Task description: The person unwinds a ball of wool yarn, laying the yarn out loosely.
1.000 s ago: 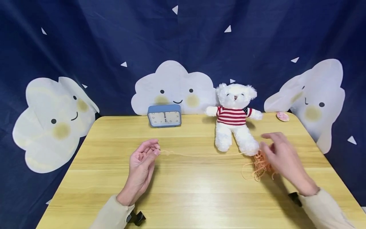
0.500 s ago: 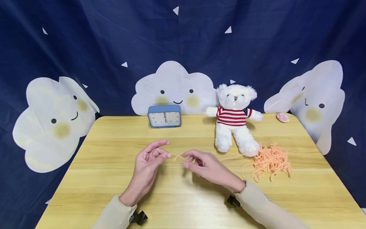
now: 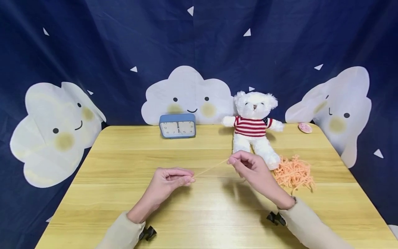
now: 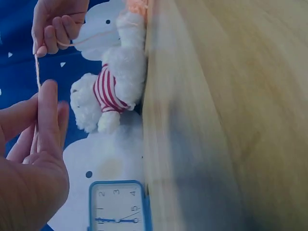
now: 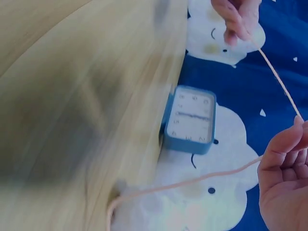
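Between my two hands a strand of orange yarn (image 3: 211, 168) is stretched taut above the table, rising to the right. My left hand (image 3: 169, 183) pinches its lower end between thumb and fingers. The upper end is pinched by my right hand (image 3: 256, 173), in front of the bear's legs. From the right hand the yarn (image 5: 192, 181) runs on and hangs down toward the table in the right wrist view. A loose tangled heap of orange yarn (image 3: 294, 173) lies on the table, just right of the bear's foot.
A white teddy bear (image 3: 253, 126) in a red-striped sweater sits at the back of the wooden table (image 3: 124, 159). Left of it stands a blue clock (image 3: 177, 126). A small pink round item (image 3: 305, 128) lies near the back right corner. Behind hangs a navy cloud-patterned curtain (image 3: 217, 41).
The right hand went from the yarn heap to the strand near the left hand, then moved right and up, pulling it taut. My left hand shifted slightly right and down.
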Tool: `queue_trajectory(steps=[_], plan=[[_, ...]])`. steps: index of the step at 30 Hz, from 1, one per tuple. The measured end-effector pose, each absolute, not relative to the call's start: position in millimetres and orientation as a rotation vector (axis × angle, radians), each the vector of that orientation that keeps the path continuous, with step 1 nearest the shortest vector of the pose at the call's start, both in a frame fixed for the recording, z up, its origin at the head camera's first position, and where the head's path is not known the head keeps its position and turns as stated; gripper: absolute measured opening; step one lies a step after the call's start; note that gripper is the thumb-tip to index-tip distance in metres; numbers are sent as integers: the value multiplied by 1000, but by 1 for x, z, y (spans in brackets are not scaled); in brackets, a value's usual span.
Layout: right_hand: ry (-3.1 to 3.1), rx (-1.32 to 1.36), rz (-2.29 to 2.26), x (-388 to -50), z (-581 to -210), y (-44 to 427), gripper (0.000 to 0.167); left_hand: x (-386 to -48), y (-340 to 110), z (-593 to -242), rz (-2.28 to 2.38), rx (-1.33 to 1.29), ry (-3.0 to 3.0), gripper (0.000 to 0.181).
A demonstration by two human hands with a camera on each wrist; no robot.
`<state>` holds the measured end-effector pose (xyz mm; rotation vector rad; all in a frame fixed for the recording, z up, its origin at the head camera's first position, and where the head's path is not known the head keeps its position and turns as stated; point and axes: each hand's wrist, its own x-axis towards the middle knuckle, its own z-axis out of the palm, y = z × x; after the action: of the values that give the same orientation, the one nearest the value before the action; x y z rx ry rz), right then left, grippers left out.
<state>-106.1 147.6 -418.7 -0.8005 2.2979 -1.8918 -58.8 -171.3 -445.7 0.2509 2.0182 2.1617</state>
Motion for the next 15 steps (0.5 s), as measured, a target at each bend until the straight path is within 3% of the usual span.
queue_trajectory(steps=[7,15], plan=[[2407,-797,-1825,-104,-417,177,15,-61,-164,-442,1978,420,2124,15],[2671,-782,-1634,-105,-424,231,18,-73,-149,-443,2066,417,2083,13]])
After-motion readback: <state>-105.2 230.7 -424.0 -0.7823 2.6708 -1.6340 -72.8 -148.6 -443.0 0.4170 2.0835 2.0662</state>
